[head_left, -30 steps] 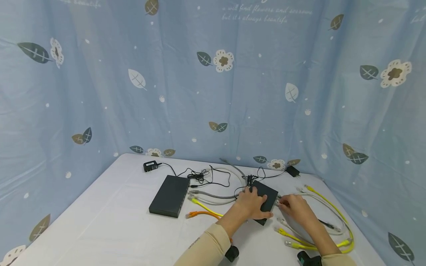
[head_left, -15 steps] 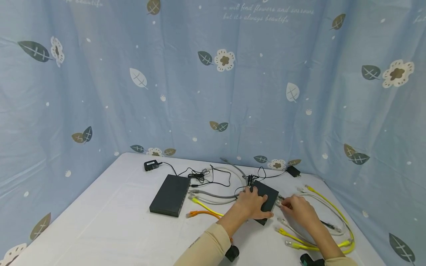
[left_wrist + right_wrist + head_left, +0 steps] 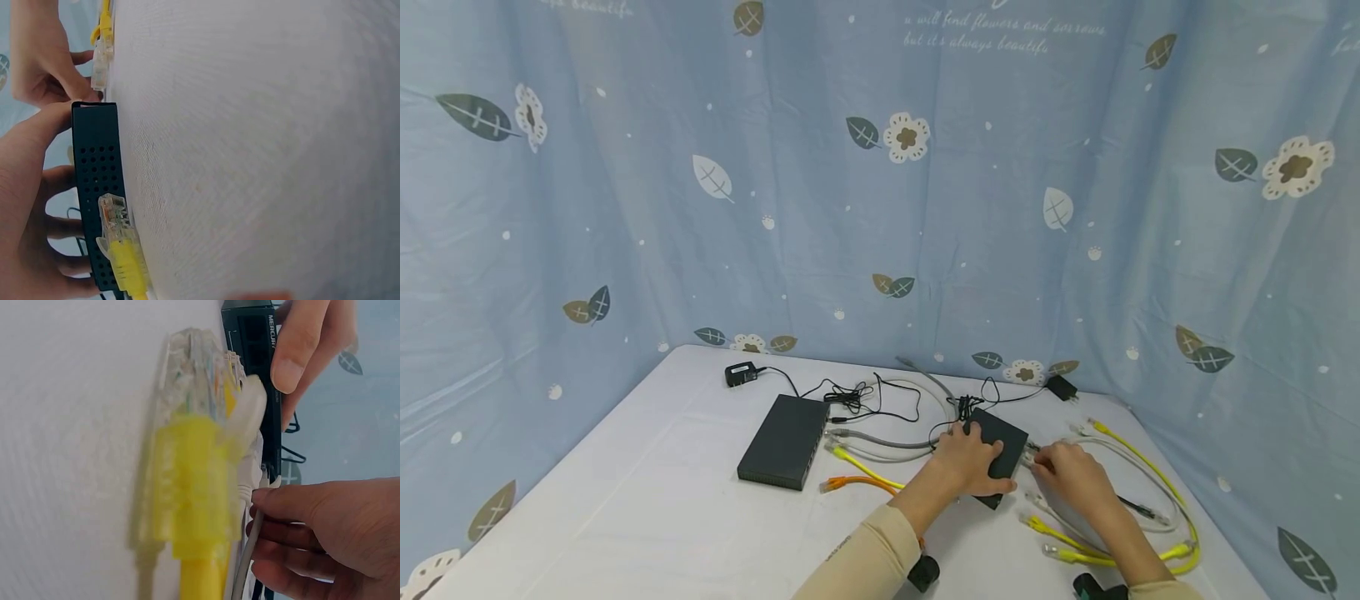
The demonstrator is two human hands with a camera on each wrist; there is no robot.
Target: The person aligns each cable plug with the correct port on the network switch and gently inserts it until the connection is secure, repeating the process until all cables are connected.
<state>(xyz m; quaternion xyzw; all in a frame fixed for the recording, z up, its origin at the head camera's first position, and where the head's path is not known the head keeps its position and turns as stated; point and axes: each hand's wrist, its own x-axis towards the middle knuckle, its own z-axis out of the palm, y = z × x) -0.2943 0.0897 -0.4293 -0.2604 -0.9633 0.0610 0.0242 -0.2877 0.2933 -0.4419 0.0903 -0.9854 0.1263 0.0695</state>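
Note:
My left hand rests spread on top of a small black network switch, thumb near its port edge. The left wrist view shows the switch's perforated side with those fingers pressing from above. At the port edge, my right hand pinches a grey Ethernet cable between thumb and forefinger, close to its plug. Whether that plug sits fully in a port is hidden. A white cable plug lies beside it at the ports. Close to the right wrist camera is a yellow Ethernet plug.
A larger black switch box lies to the left. Between the boxes are yellow, orange and grey cable ends. Black power adapters with bundled cords lie at the back. More yellow cables curve at the right.
My right hand has shifted very slightly right and toward me at the port edge, still pinching the cable. My left hand and the switch have stayed in place.

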